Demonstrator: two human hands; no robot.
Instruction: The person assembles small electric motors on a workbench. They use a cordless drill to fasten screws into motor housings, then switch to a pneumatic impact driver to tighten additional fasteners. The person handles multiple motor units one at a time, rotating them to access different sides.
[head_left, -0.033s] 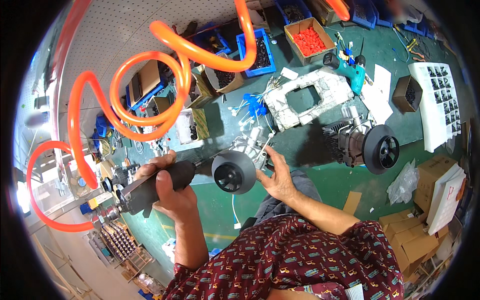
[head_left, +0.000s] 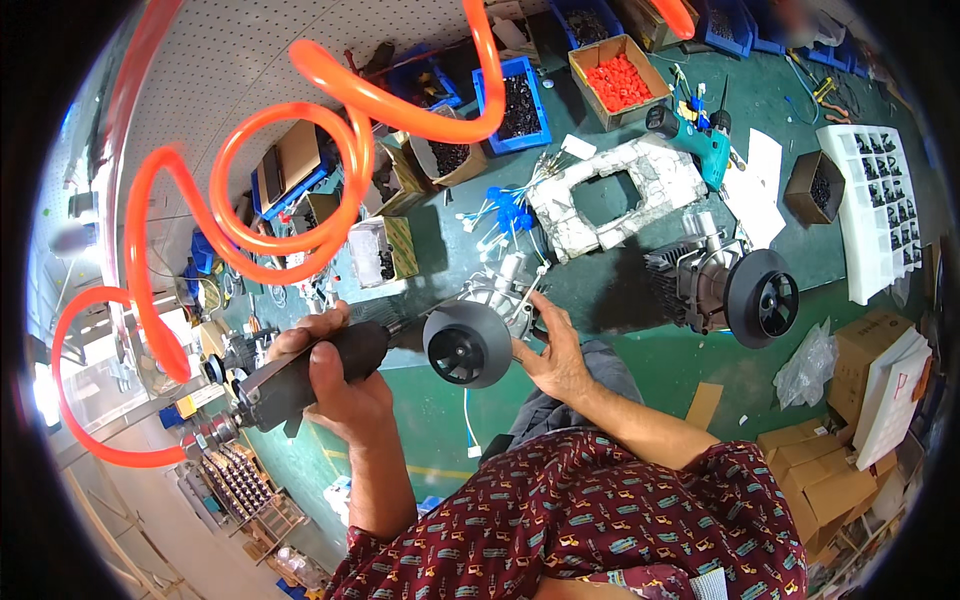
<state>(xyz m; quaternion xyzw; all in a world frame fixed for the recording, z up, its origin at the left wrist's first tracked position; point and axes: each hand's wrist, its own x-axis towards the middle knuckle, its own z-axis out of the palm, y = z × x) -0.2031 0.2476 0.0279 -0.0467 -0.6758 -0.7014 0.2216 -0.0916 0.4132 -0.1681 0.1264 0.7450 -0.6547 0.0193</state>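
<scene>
My left hand (head_left: pixel 345 385) is closed around a black air screwdriver (head_left: pixel 310 378), held nearly level. Its tip points right, toward a motor with a silver metal housing (head_left: pixel 503 290) and a black fan wheel (head_left: pixel 466 344) on its near side. Whether the tip touches the motor is hard to make out. My right hand (head_left: pixel 556 352) grips that motor from the right, thumb by the fan wheel and fingers up along the housing. From the screwdriver's rear end runs an orange coiled air hose (head_left: pixel 140 240).
A second motor with a fan wheel (head_left: pixel 765 300) sits right on the green bench. Behind lie a taped white frame (head_left: pixel 560 215), blue-capped wires (head_left: pixel 512 212), a teal cordless drill (head_left: pixel 708 150) and a box of red parts (head_left: pixel 650 88). A white foam tray (head_left: pixel 858 230) stands far right.
The orange hose coils have swung slightly to the left. Both hands, the screwdriver and the motor look practically unmoved.
</scene>
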